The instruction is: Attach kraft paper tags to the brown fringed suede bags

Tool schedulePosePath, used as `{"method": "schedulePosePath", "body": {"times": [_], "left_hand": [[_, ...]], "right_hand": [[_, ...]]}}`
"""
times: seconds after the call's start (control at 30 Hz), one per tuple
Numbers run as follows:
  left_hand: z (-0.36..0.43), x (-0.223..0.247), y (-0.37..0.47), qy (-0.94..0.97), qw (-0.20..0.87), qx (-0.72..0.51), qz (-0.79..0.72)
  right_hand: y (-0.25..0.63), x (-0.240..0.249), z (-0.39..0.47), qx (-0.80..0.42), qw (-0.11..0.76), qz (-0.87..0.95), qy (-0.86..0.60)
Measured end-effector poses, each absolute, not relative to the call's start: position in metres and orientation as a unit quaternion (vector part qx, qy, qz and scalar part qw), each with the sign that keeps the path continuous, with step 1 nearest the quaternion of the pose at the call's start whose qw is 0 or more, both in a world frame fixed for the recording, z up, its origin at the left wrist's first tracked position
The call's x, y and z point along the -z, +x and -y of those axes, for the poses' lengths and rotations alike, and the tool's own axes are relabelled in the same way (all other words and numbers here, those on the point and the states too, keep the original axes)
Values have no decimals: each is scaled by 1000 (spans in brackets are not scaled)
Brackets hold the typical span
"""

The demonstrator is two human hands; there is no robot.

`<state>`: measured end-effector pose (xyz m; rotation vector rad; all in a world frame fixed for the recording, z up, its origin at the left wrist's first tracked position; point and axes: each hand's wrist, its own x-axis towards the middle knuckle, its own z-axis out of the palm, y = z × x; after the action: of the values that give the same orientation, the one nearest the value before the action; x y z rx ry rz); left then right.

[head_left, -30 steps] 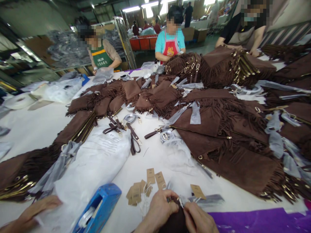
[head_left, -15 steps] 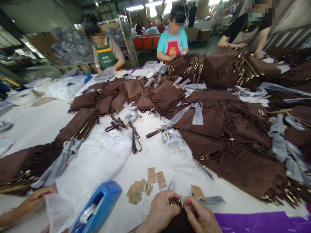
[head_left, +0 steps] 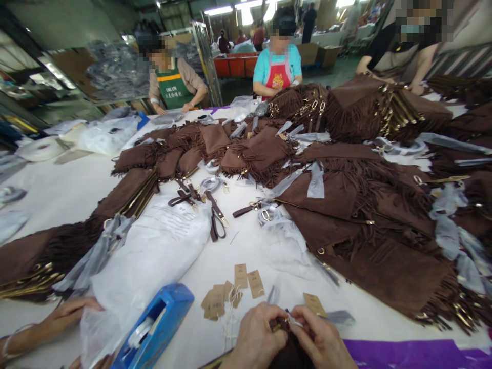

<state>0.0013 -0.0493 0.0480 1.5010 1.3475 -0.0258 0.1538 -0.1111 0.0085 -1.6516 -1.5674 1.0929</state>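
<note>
At the bottom of the head view, my left hand (head_left: 258,334) is closed around the gold metal fitting of a dark brown bag (head_left: 291,353). My right hand (head_left: 322,335) pinches a small whitish strip (head_left: 295,321) against that fitting; whether it is string or plastic I cannot make out. Most of the bag is hidden under my hands. Just beyond them lie a kraft paper tag (head_left: 315,304) and a clear plastic sleeve (head_left: 340,318). More tags (head_left: 215,302) with white strings (head_left: 230,320) lie to the left.
A blue tape dispenser (head_left: 169,312) stands at left, beside a co-worker's hand (head_left: 73,310) holding a white plastic bag (head_left: 142,261). Brown fringed bags (head_left: 376,266) cover the right and middle table. Wrist straps (head_left: 217,210) lie centrally. Purple material (head_left: 403,353) lies bottom right. Co-workers stand opposite.
My fingers have shifted slightly at the fitting, and the whitish strip shows more between them. The co-worker's hand at left has moved slightly right with the plastic bag.
</note>
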Motion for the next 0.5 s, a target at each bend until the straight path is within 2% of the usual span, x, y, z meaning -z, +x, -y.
{"method": "schedulePosePath", "body": {"times": [0.2, 0.4, 0.5], "left_hand": [[53, -53, 1, 654, 513, 41, -554], [60, -53, -4, 690, 497, 55, -523], [64, -49, -7, 707, 487, 45, -511]], "right_hand": [[158, -23, 106, -534, 258, 545, -593], [160, -25, 97, -558, 188, 560, -583], [160, -24, 94, -598, 182, 531, -573]]}}
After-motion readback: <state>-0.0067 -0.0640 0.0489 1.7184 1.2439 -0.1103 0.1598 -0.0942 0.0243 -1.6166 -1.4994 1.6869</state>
